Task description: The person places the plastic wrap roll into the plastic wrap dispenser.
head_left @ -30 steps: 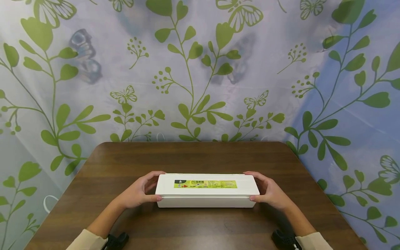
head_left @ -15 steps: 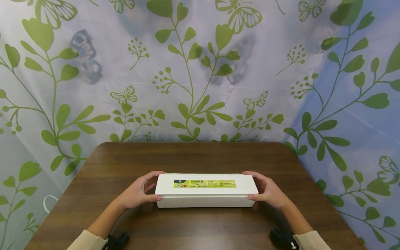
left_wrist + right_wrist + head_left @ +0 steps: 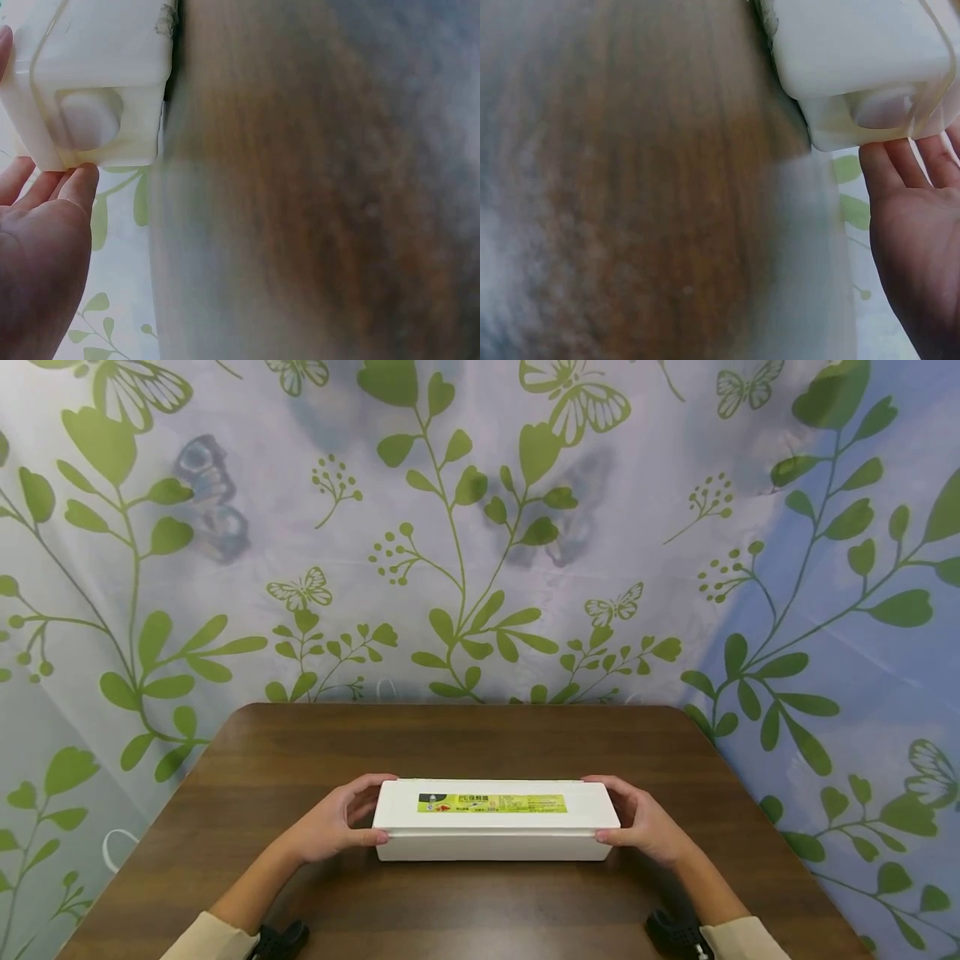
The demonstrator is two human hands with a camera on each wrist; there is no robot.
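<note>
A long white cling film box (image 3: 495, 847) with a yellow-green label (image 3: 492, 803) lies across the wooden table in the head view. Its lid is down. My left hand (image 3: 326, 822) grips the left end, thumb at the front edge and fingers round the back. At the opposite end my right hand (image 3: 652, 827) holds it the same way. The left wrist view shows the box's end face (image 3: 109, 124) with a round white roll end inside, the fingers of my left hand (image 3: 45, 240) touching its edge. A matching end (image 3: 885, 112) shows above my right hand (image 3: 915, 225) in the right wrist view.
The brown wooden table (image 3: 465, 735) has rounded far corners. Behind it hangs a curtain (image 3: 480, 568) printed with green leaves and butterflies. Black wrist straps (image 3: 281, 937) sit at both cuffs. A white loop (image 3: 116, 850) hangs past the table's left edge.
</note>
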